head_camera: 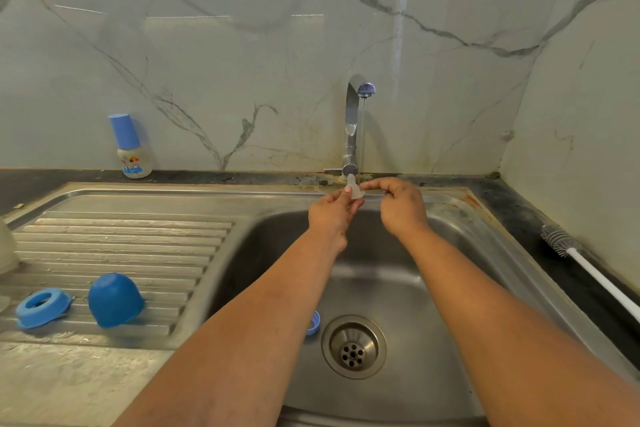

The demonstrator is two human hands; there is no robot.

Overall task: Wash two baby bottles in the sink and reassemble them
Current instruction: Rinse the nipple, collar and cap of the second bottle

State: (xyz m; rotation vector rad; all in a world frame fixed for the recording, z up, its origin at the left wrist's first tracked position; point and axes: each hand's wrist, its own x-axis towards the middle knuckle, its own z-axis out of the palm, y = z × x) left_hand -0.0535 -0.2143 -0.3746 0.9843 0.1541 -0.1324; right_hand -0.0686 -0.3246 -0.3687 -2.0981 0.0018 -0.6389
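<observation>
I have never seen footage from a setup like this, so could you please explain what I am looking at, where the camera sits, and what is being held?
There is no machine here: one wide-angle camera worn on a person's head looks down at their two bare arms over a stainless steel sink. The left hand and right hand together pinch a small clear silicone teat beside the thin stream from the chrome tap. On the ribbed draining board lie a blue plastic screw ring and a blue dome cap. An assembled baby bottle with a blue cap stands by the wall, and a white-handled bottle brush lies on the dark counter at right.
</observation>
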